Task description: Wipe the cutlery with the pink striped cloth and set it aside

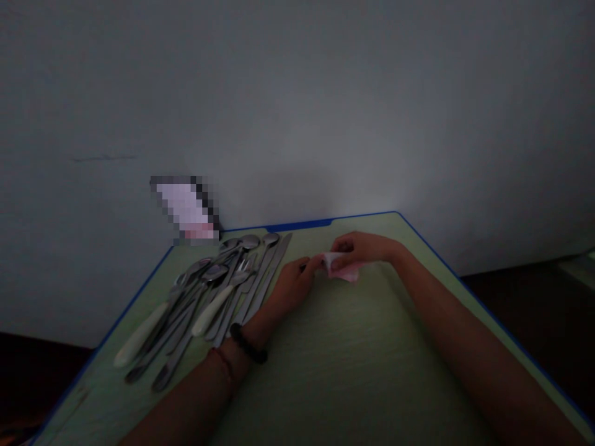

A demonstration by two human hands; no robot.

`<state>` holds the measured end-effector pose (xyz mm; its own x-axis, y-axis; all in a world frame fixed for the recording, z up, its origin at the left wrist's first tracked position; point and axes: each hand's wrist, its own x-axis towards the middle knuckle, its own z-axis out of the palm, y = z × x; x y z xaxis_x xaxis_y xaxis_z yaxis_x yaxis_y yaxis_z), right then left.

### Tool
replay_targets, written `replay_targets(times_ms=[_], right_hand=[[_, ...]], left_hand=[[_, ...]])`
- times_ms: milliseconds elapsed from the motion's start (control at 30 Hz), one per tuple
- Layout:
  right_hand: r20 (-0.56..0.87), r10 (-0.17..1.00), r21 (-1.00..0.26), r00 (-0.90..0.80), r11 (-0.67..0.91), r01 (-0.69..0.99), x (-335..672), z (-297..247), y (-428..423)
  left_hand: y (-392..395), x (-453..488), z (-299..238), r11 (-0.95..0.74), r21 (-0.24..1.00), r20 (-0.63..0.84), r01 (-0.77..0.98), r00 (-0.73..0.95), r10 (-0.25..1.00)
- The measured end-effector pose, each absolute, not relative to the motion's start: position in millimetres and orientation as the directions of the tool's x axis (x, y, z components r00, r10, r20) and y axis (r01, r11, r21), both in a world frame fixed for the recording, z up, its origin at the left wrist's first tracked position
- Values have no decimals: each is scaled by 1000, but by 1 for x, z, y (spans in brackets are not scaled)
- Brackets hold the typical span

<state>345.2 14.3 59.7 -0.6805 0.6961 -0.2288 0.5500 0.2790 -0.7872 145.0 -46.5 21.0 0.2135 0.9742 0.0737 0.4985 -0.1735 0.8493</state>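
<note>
Over the far middle of the table, my right hand (pixel 360 249) is closed on a small pink-and-white cloth (pixel 346 272), which hangs partly below the fingers. My left hand (pixel 295 284) meets the cloth's left edge with its fingertips. Its fingers are closed, and a small dark bit shows by the thumb; what they hold is too hidden to name. Just left of this hand lies a spread of metal cutlery: a fork (pixel 244 266) with a pale handle, a spoon (pixel 270 239), a table knife (pixel 279 254) and several more pieces, some overlapping.
The light green table (pixel 372 371) has a blue rim and stands close to a grey wall (pixel 297 111). A pixelated upright object with a bright face (pixel 183 204) is at the far left corner. Dark floor (pixel 525 297) shows to the right.
</note>
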Motion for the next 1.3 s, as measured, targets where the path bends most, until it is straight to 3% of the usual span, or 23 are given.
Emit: replay_targets(times_ms=[200, 300, 533, 767, 1067, 1300], right_hand=[[-71, 743, -694, -665, 442, 568, 347, 86, 9], [-94, 718, -687, -689, 454, 567, 343, 82, 7], [-237, 636, -510, -734, 562, 651, 326, 67, 5], [-329, 621, -570, -711, 470, 674, 334, 73, 2], [-438, 589, -714, -679, 232, 661, 373, 90, 2], [-401, 641, -727, -654, 212, 653, 373, 93, -1]], left_hand=[[-43, 143, 13, -134, 918, 67, 373, 188, 980], [-43, 143, 11, -116, 940, 51, 322, 202, 978], [-43, 141, 15, -94, 939, 13, 330, 240, 971], [-40, 140, 13, -44, 973, -3, 227, 204, 979], [-41, 142, 13, 56, 998, -53, -11, 188, 981], [-39, 136, 13, 56, 986, -27, -158, 183, 983]])
